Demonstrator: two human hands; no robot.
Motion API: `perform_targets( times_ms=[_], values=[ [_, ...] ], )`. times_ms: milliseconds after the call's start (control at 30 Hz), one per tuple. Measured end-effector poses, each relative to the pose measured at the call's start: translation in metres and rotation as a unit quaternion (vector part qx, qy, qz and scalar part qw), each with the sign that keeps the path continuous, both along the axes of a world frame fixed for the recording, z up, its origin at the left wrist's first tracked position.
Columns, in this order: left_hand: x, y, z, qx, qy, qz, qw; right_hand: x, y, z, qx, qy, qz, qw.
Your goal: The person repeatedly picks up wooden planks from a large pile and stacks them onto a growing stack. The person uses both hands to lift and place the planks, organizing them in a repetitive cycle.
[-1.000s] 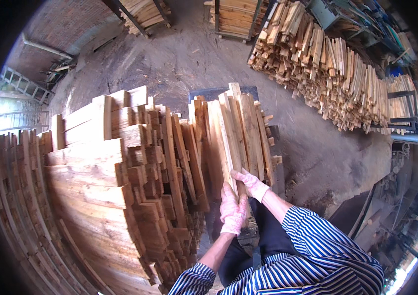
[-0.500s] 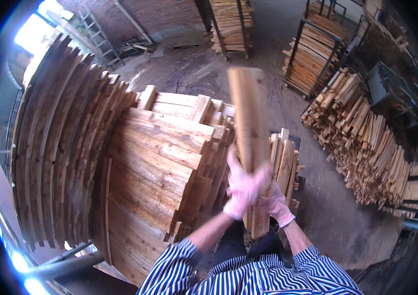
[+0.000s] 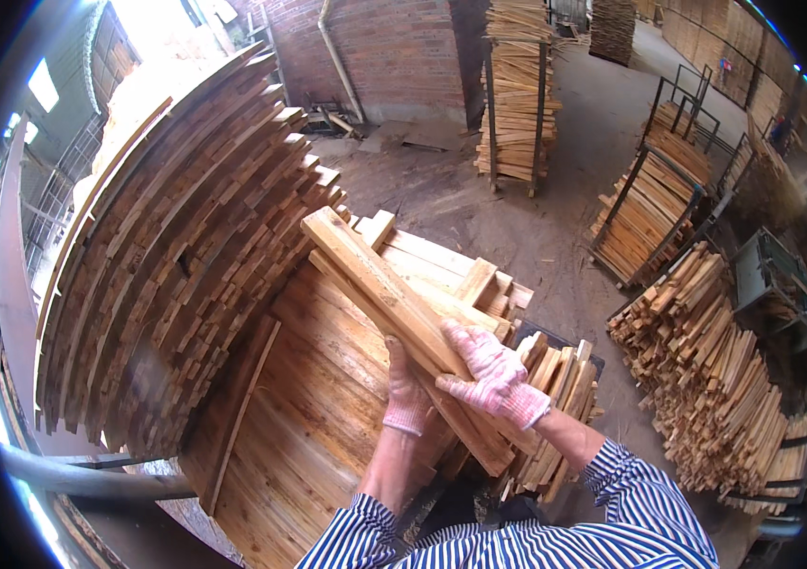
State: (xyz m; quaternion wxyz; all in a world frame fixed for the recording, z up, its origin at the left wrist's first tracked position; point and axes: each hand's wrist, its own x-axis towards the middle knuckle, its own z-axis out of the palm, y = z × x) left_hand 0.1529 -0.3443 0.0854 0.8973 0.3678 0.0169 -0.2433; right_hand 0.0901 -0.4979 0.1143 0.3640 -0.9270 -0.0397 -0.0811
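Observation:
A small bundle of wooden boards point(image 3: 380, 284) slants across in front of me, its far end pointing up and left. My left hand point(image 3: 407, 389), in a pinkish work glove, closes on the boards from their left side, with part of its fingers hidden beneath. Gripping the right side and top is my right hand point(image 3: 493, 370), in a similar glove. Below the bundle lies a layer of flat planks point(image 3: 318, 379). A shorter pile of boards point(image 3: 555, 389) stands just right of my right hand.
A tall stack of planks point(image 3: 166, 275) rises at the left. A metal pipe point(image 3: 100, 482) crosses at the lower left. Loose sticks point(image 3: 707, 351) are heaped at the right, near a rack of boards point(image 3: 650, 209). Another racked stack point(image 3: 517, 104) stands by the brick wall point(image 3: 403, 57).
The held boards have swung from nearly upright to a leftward slant over the planks. My left hand has moved lower along their left side, and the whole view has shifted.

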Motion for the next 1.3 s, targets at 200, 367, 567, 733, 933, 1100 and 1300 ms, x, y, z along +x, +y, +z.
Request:
perform_targets(
  times_ms=[200, 367, 567, 733, 933, 1100, 1300],
  values=[
    [0.057, 0.097, -0.107, 0.023, 0.043, 0.100, 0.994, 0.092, 0.034, -0.021, 0.245, 0.175, 0.088, 0.949],
    [0.068, 0.104, -0.081, -0.046, 0.078, 0.036, 0.995, 0.218, -0.019, -0.108, 0.015, 0.034, 0.094, 0.995],
    [0.086, 0.123, -0.104, 0.139, 0.014, 0.082, 0.987, 0.242, 0.022, -0.120, -0.107, 0.169, 0.119, 0.973],
    [0.099, 0.088, -0.054, 0.049, 0.077, 0.174, 0.981, 0.169, 0.073, -0.061, 0.058, 0.190, 0.172, 0.965],
    [0.123, 0.056, -0.095, 0.560, 0.015, 0.078, 0.825, 0.153, 0.066, 0.023, 0.233, 0.332, 0.088, 0.910],
    [0.140, 0.059, -0.083, 0.816, -0.348, -0.070, 0.457, 0.215, -0.023, -0.028, 0.085, 0.172, 0.063, 0.979],
    [0.140, 0.056, -0.103, 0.844, -0.380, -0.076, 0.372, 0.294, -0.022, -0.145, -0.123, -0.006, 0.014, 0.992]
  ],
)
